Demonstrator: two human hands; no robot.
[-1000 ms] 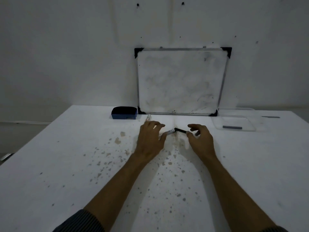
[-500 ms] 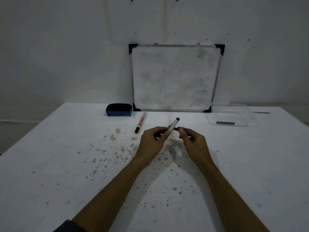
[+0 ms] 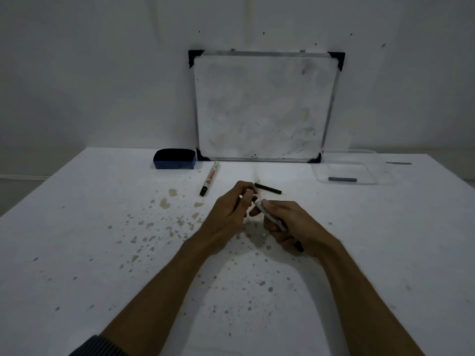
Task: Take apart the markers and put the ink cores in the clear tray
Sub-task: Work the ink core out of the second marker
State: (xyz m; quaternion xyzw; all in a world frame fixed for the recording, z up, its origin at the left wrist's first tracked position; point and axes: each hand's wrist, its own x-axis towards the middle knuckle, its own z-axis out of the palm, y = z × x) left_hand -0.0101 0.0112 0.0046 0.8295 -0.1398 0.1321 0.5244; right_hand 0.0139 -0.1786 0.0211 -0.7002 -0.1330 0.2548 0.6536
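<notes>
Grip the marker barrel (image 3: pixel 272 217) firmly in your closed right hand (image 3: pixel 295 227) while your left hand (image 3: pixel 231 211) pinches its front end and pulls straight out.

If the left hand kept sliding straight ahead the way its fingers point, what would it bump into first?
Probably the black stick lying on the table just beyond the left hand; past that, the whiteboard. Depth is hard to judge, so the hand might pass above it.
</notes>
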